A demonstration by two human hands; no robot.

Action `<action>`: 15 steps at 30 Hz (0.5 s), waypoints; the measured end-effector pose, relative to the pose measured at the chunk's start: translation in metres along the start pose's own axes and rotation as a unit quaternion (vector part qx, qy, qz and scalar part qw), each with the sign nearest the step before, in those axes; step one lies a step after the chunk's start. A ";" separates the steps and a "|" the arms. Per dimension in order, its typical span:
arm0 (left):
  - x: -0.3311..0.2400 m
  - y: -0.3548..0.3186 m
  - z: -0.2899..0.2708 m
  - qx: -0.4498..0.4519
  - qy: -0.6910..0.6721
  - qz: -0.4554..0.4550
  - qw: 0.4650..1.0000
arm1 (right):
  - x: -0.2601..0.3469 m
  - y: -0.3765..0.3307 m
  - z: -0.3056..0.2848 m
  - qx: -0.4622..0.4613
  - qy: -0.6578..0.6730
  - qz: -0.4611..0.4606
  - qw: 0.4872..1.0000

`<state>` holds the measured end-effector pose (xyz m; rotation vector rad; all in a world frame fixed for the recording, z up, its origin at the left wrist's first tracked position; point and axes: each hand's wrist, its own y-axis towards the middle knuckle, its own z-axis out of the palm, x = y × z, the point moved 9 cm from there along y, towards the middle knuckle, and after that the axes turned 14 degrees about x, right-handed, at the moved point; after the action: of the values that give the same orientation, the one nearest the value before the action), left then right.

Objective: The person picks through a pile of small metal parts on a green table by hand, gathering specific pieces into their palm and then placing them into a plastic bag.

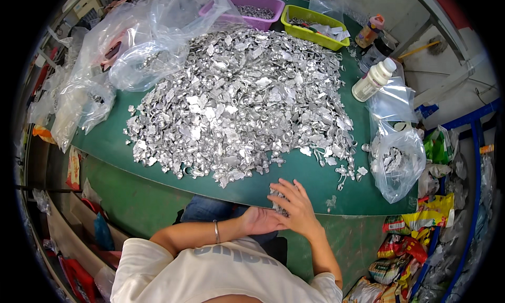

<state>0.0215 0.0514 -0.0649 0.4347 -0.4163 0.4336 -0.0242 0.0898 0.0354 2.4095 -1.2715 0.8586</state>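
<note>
Fingers [291, 190] of the right hand [301, 212] point up and to the left, slightly parted and bent over a small clump of grey metal pieces [278, 200]. Left hand [260, 220] lies just beside it with the palm turned partly up, its fingers mostly hidden behind the right hand. The clump sits at the meeting of the two hands, though so much is covered that I cannot tell which one bears it or how tightly either grips.

Both hands are at the near edge of the green table [315, 182]. Beyond them spreads a broad heap [242, 103] of shiny, flat and ring-like metal parts, with a few strays lying apart on its right side. At the heap's far edge stand a purple tub [268, 23] and a yellow-green tub [315, 37]. Large clear plastic bags [142, 34] crowd the left side. On the right, a white bottle [373, 80] leans near a clear bag of pieces [402, 145]. A bracelet [216, 232] circles the left wrist.
</note>
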 end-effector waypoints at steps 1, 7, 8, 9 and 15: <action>0.000 -0.002 -0.001 0.023 -0.020 0.005 1.000 | 0.004 -0.004 0.005 0.003 -0.003 -0.001 1.000; -0.006 -0.019 -0.025 -0.152 0.104 -0.045 0.982 | 0.031 -0.027 0.032 -0.066 -0.008 -0.027 0.997; -0.003 -0.014 -0.023 -0.133 0.098 -0.053 0.985 | 0.033 -0.030 0.035 -0.091 -0.008 -0.038 0.995; -0.003 -0.011 -0.019 -0.115 0.096 -0.056 0.987 | 0.040 -0.029 0.029 -0.116 -0.027 -0.040 0.992; -0.006 -0.031 -0.031 -0.121 0.103 -0.081 0.984 | 0.051 -0.040 0.020 -0.227 0.047 -0.112 0.966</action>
<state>0.0404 0.0385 -0.1030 0.1831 -0.2257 0.2617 0.0384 0.0696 0.0531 2.0675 -1.0037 0.5387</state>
